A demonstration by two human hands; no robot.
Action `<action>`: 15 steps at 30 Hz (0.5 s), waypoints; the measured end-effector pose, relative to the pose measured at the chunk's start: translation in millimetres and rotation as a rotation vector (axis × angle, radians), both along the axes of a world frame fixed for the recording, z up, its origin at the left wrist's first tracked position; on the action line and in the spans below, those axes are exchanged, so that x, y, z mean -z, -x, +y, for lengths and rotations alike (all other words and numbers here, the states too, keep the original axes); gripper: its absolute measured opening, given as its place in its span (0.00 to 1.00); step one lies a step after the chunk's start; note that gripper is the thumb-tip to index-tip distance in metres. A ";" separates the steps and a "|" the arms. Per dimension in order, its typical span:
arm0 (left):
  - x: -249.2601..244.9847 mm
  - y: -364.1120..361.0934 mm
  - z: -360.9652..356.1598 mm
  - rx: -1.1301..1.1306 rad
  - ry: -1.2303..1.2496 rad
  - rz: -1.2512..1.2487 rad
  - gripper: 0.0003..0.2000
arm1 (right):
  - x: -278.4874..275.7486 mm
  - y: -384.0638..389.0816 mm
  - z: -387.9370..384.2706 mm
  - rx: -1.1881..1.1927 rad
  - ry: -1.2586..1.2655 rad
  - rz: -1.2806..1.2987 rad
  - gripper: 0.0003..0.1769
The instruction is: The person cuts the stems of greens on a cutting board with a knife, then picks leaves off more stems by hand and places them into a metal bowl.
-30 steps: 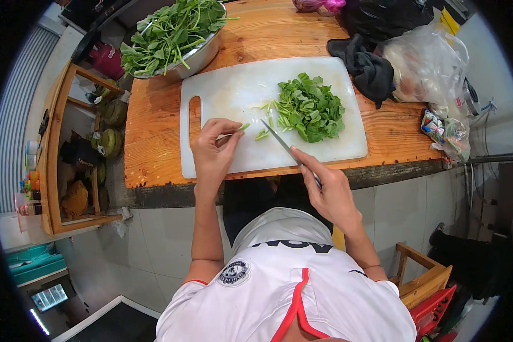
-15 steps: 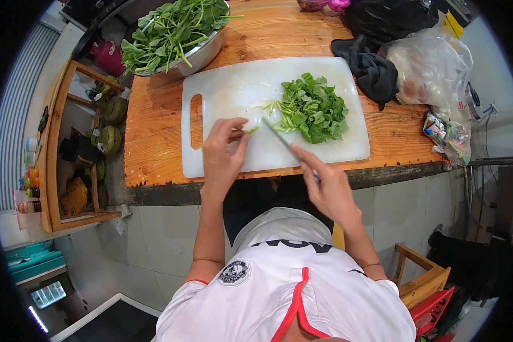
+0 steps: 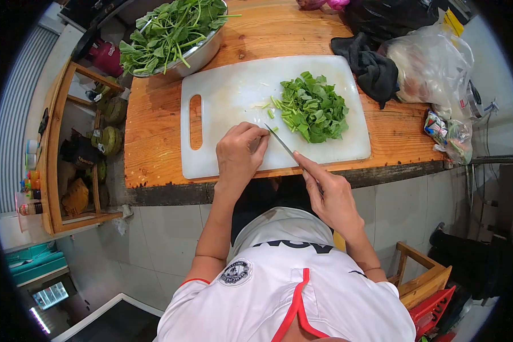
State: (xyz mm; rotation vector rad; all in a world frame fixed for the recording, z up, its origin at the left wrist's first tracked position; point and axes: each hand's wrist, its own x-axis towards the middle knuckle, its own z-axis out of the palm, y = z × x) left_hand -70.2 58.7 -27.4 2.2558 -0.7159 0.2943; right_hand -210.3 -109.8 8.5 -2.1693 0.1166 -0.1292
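my left hand has shifted right to the knife, fingers pinched, apparently on a short green stem, its end by the blade: within cutting reach, i judge. right hand clamped round knife; chopped greens beyond it.

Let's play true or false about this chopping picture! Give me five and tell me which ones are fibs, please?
1. The right hand holds a knife. True.
2. Chopped greens lie on the cutting board. True.
3. The cutting board is black. False: it is white.
4. A metal bowl stands on the wooden table. True.
5. The bowl is empty. False: leafy greens are heaped in it.
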 end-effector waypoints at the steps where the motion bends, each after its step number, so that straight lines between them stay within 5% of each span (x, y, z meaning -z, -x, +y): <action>1: -2.8 -0.5 -0.4 0.003 -0.021 0.016 0.04 | 0.1 0.3 0.8 0.001 0.009 -0.006 0.25; 8: -5.1 -8.7 2.5 0.103 0.027 0.116 0.04 | 5.2 -20.3 10.1 -0.017 0.134 0.046 0.24; 15: -0.9 -7.2 0.5 0.005 0.257 0.258 0.05 | -6.4 -6.8 -18.9 0.051 -0.186 0.089 0.19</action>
